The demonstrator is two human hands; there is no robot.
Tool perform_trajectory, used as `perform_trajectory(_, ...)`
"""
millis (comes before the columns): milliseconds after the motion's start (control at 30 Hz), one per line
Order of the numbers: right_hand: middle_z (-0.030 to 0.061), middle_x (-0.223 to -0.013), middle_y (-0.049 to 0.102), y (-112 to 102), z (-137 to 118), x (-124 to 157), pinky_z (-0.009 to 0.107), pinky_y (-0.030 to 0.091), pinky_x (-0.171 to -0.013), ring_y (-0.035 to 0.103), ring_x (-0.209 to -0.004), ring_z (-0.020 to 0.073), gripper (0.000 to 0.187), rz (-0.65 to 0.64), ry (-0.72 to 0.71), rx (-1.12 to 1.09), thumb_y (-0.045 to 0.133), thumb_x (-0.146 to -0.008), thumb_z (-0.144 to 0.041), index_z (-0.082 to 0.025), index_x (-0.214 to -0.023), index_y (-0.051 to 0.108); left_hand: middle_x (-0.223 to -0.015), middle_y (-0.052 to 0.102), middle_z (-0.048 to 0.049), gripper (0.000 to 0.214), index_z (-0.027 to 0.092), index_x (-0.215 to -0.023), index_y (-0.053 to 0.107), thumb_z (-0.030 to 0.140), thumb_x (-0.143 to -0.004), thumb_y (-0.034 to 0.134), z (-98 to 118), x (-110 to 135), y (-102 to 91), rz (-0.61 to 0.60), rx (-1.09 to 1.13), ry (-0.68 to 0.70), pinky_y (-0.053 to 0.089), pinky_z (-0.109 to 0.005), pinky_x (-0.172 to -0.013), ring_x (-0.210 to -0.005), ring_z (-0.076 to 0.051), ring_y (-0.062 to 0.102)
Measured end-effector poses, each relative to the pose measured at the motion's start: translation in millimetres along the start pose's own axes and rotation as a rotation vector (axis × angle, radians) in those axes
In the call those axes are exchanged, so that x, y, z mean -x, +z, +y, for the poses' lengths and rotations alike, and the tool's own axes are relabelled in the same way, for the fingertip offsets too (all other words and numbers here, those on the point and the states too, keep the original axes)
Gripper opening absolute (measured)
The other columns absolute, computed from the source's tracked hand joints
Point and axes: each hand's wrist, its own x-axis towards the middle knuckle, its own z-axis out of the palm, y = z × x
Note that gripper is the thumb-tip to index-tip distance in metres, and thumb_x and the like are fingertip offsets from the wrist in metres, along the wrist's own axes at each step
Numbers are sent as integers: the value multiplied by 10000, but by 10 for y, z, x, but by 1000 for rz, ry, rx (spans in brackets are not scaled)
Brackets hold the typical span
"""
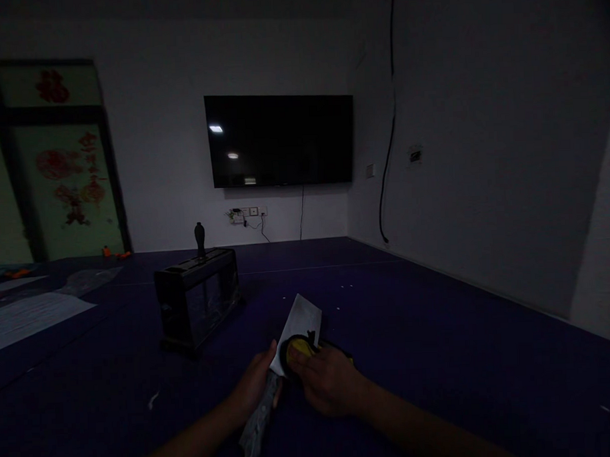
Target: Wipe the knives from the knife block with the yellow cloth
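A cleaver (pixel 302 314) with a wide pale blade is held up in front of me, the blade tilted away and to the right. Its grey handle (pixel 259 420) looks wrapped or patterned and points down toward me. My left hand (pixel 255 383) is closed around the cleaver near the base of the blade, thumb along its left edge. In my right hand (pixel 333 381) is a yellow-and-black cloth or pad (pixel 296 349), pressed against the blade's face. The dim light hides its exact kind.
A black knife block (pixel 175 303) with clear sides stands at left, one dark handle (pixel 200 239) rising from its top. White paper (pixel 38 314) and clear plastic (pixel 89 281) lie farther left on the dark blue surface (pixel 420 378). Small white scraps are scattered about. A television (pixel 282 141) hangs ahead.
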Motion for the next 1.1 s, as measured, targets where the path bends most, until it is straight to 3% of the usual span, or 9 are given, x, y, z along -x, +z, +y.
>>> perform_trajectory(233,156,-1256,514,-135,-40,-60,317,481,-594,629,-725,184,471,-128,-85,4,366,-800,-165,-109,-1264,418,-331,426,6,693,169,-494,498,819,-620,294,86,76,59,43,-31,-27,227,-225,-346,-291,-97,382)
perform_trajectory(433,169,-1301,466,-134,-41,-106,314,491,-656,623,-838,200,494,-203,96,-9,336,-838,-171,-98,-1326,345,-323,432,-2,697,161,-470,489,812,-628,297,138,97,66,21,-42,-29,234,-223,-341,-282,-98,383)
perform_trajectory(600,177,-1284,482,-49,-1,-75,314,488,-739,600,-946,220,487,-154,172,-16,368,-789,-137,-69,-1269,418,-318,418,6,691,153,-464,484,807,-623,325,135,100,79,88,26,-45,205,-213,-338,-267,-80,352)
perform_trajectory(933,150,-1099,621,13,44,15,315,486,-597,636,-685,195,451,-76,52,-35,425,-726,-162,-88,-1162,513,-313,399,23,651,160,-471,453,781,-642,359,143,94,90,125,176,-1,169,-201,-336,-262,-58,319)
perform_trajectory(1100,135,-1220,551,-68,0,-38,333,501,-622,636,-710,187,454,-118,23,-47,375,-789,-154,-113,-1234,455,-307,402,4,681,162,-426,448,806,-618,337,105,78,68,80,92,-46,193,-213,-322,-261,-79,350)
